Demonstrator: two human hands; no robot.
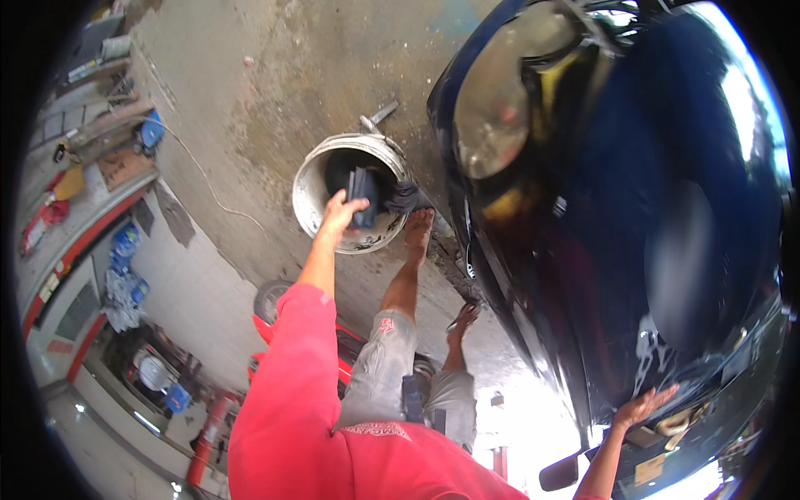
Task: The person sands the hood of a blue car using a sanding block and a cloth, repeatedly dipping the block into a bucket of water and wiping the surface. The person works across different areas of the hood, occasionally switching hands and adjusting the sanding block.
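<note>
My left hand [340, 215] reaches over a dirty white bucket [305, 190], its fingers closed around a dark grey, block-shaped thing [363, 193] with straight edges. The block is slightly blurred, so its exact kind is unclear. A crumpled black cloth [402, 197] hangs over the bucket's right rim. On the right, my right hand [647, 407] lies palm down on the dark car's hood [617, 250], near the windshield, with its fingers stretched out. Whitish wet streaks [652, 354] run over the paint just beyond that hand.
The car's headlight [498, 100] faces the bucket. A metal tool [379, 115] lies behind the bucket on the stained concrete floor [275, 75]. A thin cord [208, 187] crosses the floor at left. Cluttered shelves and a red machine with a wheel [271, 302] stand left of me.
</note>
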